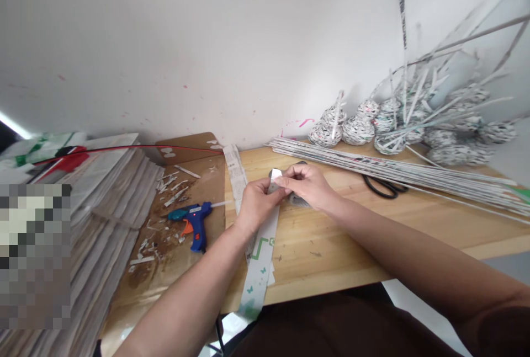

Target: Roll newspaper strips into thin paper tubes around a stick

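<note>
My left hand (pixel 257 202) and my right hand (pixel 309 183) are close together over the wooden table, fingers closed in a pinch. Between them is the top end of a printed paper strip (pixel 260 263) with green marks and butterflies. It runs down past my left forearm and hangs over the front edge. A small white folded end shows above my fingertips. Under my right hand lies a dark grey object (pixel 298 201), mostly hidden, whose kind I cannot make out. Newspaper strips (pixel 237 172) lie just left of my left hand.
A blue glue gun (pixel 199 224) lies among paper scraps on a brown board at left. Stacked paper (pixel 120 197) stands beyond it. At right are long rolled paper tubes (pixel 364 165) over a black-handled tool (pixel 383 187). Woven paper gourd shapes (pixel 327 128) stand along the wall.
</note>
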`<move>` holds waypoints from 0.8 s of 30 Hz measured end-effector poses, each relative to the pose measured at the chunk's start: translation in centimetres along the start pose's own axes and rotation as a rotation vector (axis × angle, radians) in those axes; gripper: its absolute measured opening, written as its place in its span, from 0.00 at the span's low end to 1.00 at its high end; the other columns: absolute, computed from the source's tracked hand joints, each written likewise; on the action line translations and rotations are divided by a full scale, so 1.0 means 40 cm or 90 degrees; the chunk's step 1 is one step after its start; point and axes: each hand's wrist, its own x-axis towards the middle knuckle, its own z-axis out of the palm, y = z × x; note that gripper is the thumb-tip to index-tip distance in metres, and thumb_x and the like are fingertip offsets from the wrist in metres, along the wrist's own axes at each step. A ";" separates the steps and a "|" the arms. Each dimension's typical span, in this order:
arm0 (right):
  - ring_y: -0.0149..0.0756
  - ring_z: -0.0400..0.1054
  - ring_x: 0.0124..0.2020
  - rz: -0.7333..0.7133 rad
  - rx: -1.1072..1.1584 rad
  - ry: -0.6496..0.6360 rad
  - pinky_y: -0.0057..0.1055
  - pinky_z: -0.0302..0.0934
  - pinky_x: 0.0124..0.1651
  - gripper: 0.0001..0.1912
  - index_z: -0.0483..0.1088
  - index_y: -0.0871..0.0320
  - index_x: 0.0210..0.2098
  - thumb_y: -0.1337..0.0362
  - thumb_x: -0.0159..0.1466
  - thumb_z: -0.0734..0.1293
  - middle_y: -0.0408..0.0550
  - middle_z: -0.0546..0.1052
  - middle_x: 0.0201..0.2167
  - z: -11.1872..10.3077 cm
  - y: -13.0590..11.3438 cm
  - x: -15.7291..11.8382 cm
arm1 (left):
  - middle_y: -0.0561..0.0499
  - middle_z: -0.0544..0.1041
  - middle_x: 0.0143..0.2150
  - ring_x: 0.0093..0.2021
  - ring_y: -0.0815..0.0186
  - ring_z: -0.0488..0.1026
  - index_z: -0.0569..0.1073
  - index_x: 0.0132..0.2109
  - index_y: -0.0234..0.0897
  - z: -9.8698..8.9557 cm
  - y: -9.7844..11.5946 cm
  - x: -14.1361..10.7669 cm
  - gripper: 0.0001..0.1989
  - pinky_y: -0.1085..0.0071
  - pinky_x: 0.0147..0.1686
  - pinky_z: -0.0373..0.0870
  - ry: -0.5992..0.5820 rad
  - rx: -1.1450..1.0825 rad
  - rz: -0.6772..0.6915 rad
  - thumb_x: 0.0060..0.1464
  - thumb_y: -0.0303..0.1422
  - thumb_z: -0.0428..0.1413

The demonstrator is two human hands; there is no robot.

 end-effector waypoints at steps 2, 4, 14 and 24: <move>0.27 0.65 0.19 0.001 0.005 -0.005 0.25 0.61 0.22 0.17 0.68 0.59 0.21 0.55 0.49 0.76 0.40 0.72 0.17 0.005 0.000 -0.003 | 0.49 0.77 0.28 0.28 0.66 0.72 0.78 0.32 0.32 0.001 0.002 -0.002 0.16 0.72 0.28 0.68 -0.002 0.001 0.002 0.46 0.43 0.62; 0.28 0.66 0.19 0.000 0.011 -0.004 0.26 0.62 0.22 0.18 0.66 0.59 0.22 0.54 0.50 0.76 0.40 0.72 0.17 0.007 0.001 -0.005 | 0.50 0.76 0.27 0.28 0.66 0.72 0.77 0.30 0.32 0.003 0.005 -0.005 0.16 0.72 0.29 0.69 -0.016 -0.009 0.000 0.48 0.44 0.60; 0.27 0.67 0.20 -0.037 -0.062 -0.064 0.25 0.62 0.22 0.15 0.72 0.59 0.31 0.54 0.54 0.73 0.41 0.72 0.23 -0.007 -0.013 -0.002 | 0.49 0.77 0.29 0.31 0.65 0.74 0.76 0.30 0.33 0.000 0.005 -0.003 0.15 0.71 0.31 0.73 -0.072 -0.070 -0.021 0.52 0.42 0.58; 0.28 0.65 0.15 0.028 0.014 -0.027 0.24 0.62 0.17 0.19 0.66 0.59 0.24 0.53 0.50 0.76 0.39 0.71 0.16 -0.004 -0.006 -0.002 | 0.48 0.77 0.32 0.33 0.65 0.74 0.76 0.32 0.33 0.004 0.007 -0.003 0.15 0.70 0.35 0.74 -0.116 -0.052 -0.008 0.53 0.42 0.57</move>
